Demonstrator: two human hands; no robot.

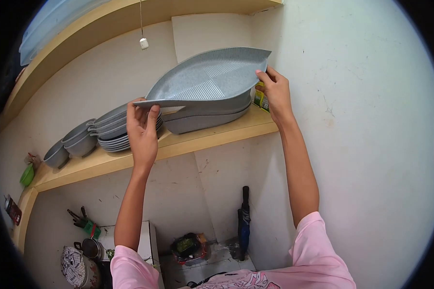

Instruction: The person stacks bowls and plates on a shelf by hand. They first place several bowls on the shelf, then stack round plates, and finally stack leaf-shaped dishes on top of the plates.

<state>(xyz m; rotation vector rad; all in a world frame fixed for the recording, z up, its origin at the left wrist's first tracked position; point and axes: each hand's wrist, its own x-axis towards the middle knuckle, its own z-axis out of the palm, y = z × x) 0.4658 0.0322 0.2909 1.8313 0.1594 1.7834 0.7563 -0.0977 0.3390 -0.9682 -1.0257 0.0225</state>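
Observation:
A grey leaf-shaped tray [212, 79] with ribbed patches spans the space between my two hands, tilted so its inner face shows. My left hand [142, 127] grips its near left tip, thumb in front and fingers behind. At the right end my right hand [275, 89] pinches the rim near the other tip. Just below and behind it, more grey leaf-shaped trays [207, 123] are stacked on the wooden shelf [197, 144]. Beside my left hand stand a stack of grey plates [115, 143] and several grey bowls [80, 144].
A higher shelf [130, 19] runs overhead, with a white pull switch [143, 44] hanging from it. A yellow-green packet [261, 100] stands behind my right hand. Below are a folded umbrella [244, 226], a knife block [90, 228] and a saucepan [90, 249]. A wall [361, 120] closes the right side.

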